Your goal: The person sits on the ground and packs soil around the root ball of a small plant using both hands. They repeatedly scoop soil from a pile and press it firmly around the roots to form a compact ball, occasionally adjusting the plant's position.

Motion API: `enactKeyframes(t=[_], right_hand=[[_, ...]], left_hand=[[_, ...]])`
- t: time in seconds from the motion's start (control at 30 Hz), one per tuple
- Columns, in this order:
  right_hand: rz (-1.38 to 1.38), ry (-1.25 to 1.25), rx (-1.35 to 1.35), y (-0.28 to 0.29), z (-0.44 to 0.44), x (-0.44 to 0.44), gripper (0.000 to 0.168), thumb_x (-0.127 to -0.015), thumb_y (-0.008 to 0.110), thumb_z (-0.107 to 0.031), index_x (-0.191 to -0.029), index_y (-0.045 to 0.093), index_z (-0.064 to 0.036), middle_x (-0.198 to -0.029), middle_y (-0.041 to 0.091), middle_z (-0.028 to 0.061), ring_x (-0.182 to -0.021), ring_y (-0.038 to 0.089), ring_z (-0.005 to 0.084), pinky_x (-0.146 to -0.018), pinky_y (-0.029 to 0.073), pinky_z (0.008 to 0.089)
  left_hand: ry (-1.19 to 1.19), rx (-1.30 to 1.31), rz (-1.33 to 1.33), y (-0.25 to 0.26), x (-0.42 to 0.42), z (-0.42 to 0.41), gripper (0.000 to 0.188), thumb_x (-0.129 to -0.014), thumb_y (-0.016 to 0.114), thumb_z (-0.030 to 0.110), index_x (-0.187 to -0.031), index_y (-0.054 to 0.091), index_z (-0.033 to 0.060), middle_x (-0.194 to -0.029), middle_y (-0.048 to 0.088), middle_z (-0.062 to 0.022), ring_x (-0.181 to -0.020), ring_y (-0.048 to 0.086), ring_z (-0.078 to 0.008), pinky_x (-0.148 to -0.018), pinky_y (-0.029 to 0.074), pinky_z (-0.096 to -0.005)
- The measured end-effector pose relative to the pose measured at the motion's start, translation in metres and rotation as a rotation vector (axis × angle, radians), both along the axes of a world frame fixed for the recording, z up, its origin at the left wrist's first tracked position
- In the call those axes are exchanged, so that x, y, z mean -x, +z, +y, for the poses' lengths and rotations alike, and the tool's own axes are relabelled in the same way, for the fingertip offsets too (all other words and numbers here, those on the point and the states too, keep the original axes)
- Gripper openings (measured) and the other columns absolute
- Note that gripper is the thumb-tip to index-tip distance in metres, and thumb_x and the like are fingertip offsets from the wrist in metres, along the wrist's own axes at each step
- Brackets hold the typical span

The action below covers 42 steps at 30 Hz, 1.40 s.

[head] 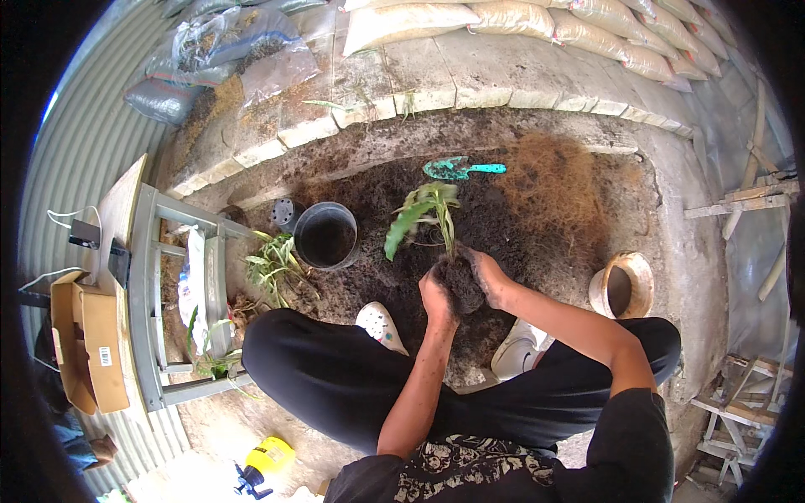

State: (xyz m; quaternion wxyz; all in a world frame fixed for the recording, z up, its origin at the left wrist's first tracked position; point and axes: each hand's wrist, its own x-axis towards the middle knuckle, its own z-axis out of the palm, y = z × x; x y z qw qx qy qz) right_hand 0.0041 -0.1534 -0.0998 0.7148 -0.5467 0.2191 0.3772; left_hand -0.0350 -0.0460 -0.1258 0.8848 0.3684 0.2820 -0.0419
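Between my two hands is the dark root ball of a leafy green plant, above the soil heap. My left hand cups its left side; my right hand grips the right side near the stem base. The plant's leaves lean up and left, slightly blurred. Beyond them a turquoise hand trowel lies on the dark soil. A black plastic pot with some soil inside stands to the left, beside a small pot with holes in its base. Brown coconut fibre is spread at the right.
Uprooted plants lie left of the pot, near a grey metal-framed table. A white-rimmed round pot rests by my right knee. A yellow spray bottle is at lower left. Filled sacks line the raised ledge.
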Motion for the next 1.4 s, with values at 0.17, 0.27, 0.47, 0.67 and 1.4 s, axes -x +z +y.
enactKeyframes(t=[0.17,0.27,0.47,0.67,1.4], right_hand=[[0.05,-0.054,-0.034,-0.005,0.001,0.009,0.035,-0.097,0.044,-0.034,-0.105,0.066,-0.007,-0.1,0.069,0.007,-0.09,0.064,0.0203,-0.082,0.051,0.0383],[0.133,-0.078,-0.085,0.014,0.006,0.007,0.036,-0.097,0.043,-0.034,-0.104,0.066,-0.007,-0.099,0.069,0.0077,-0.089,0.064,0.0203,-0.081,0.051,0.0382],[0.042,-0.187,-0.026,-0.029,0.002,0.027,0.037,-0.097,0.041,-0.032,-0.108,0.065,-0.006,-0.101,0.068,0.0093,-0.091,0.064,0.0227,-0.081,0.051,0.0399],[0.109,-0.125,-0.052,-0.024,-0.001,0.027,0.037,-0.096,0.045,-0.033,-0.107,0.066,-0.003,-0.101,0.067,0.0097,-0.089,0.065,0.0227,-0.08,0.05,0.0388],[0.022,-0.136,-0.031,-0.02,0.001,0.025,0.037,-0.097,0.042,-0.035,-0.109,0.066,-0.008,-0.102,0.066,0.0079,-0.09,0.061,0.0199,-0.081,0.047,0.0372]], left_hand=[[-0.049,0.021,-0.015,-0.014,0.003,0.002,0.036,-0.096,0.044,0.022,-0.112,0.063,-0.0035,-0.103,0.066,-0.0094,-0.087,0.063,-0.0194,-0.077,0.05,-0.0328],[0.0,0.085,-0.045,-0.014,-0.001,0.003,0.04,-0.098,0.042,0.027,-0.121,0.06,-0.0012,-0.112,0.064,-0.0097,-0.095,0.062,-0.0204,-0.084,0.049,-0.0336],[-0.123,-0.203,0.009,-0.024,0.008,-0.006,0.041,-0.1,0.044,0.035,-0.119,0.061,0.0032,-0.104,0.064,-0.0067,-0.091,0.062,-0.0193,-0.082,0.05,-0.0325],[-0.099,0.222,0.066,-0.039,0.011,-0.006,0.058,-0.099,0.038,0.053,-0.128,0.053,0.0049,-0.118,0.06,-0.0093,-0.104,0.059,-0.0241,-0.091,0.048,-0.0385],[-0.105,-0.141,0.037,0.004,0.011,-0.008,0.036,-0.099,0.049,0.029,-0.117,0.061,0.0003,-0.101,0.063,-0.0065,-0.087,0.062,-0.0182,-0.077,0.051,-0.0321]])
